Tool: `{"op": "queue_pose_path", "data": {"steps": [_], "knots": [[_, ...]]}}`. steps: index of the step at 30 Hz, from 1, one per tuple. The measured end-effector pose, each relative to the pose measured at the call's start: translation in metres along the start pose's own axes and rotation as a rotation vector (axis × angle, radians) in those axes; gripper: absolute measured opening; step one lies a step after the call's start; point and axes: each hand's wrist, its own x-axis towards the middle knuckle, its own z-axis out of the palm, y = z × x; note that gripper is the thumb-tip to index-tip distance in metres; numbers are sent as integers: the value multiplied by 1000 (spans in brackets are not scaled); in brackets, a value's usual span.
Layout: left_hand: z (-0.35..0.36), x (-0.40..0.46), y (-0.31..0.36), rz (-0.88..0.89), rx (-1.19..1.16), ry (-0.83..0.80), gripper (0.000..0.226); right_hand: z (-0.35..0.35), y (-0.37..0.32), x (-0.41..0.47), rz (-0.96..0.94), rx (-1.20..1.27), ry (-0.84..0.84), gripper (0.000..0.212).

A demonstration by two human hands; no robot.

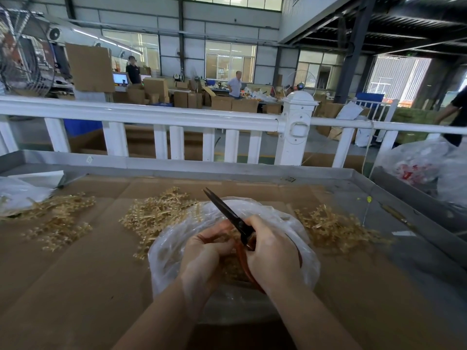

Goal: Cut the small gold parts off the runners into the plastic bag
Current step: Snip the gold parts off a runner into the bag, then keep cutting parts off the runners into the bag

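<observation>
Plastic bag (285, 223): open beneath both hands, gold parts (233, 270) inside. Right hand (274, 251) grips scissors (227, 213); left hand (204, 256) curled, contents unclear.

Table (75, 286): plastic bag (285, 223) lower centre; runner piles at left (58, 218), centre (156, 213), right (336, 228); fence (177, 120) behind.

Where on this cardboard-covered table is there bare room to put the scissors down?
Bare brown cardboard lies near and left, between the left forearm and the leftmost pile of gold runners. Another bare patch lies near right, below the right-hand gold pile. The middle is crowded: the clear plastic bag, both hands and the centre gold pile.
</observation>
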Motion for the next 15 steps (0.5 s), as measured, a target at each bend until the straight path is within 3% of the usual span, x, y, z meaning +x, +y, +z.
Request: {"op": "queue_pose_path", "data": {"steps": [5, 7, 11, 15], "knots": [[-14, 6, 18, 105, -259, 140, 42, -8, 8, 0, 112, 99, 71, 23], [-26, 9, 33, 179, -456, 127, 47, -11, 14, -1, 146, 105, 92, 26], [-55, 5, 66, 290, -909, 47, 31, -13, 19, -2, 163, 116, 115, 29], [-70, 3, 90, 390, -1098, 63, 27, -13, 20, -3, 148, 119, 135, 30]]}}
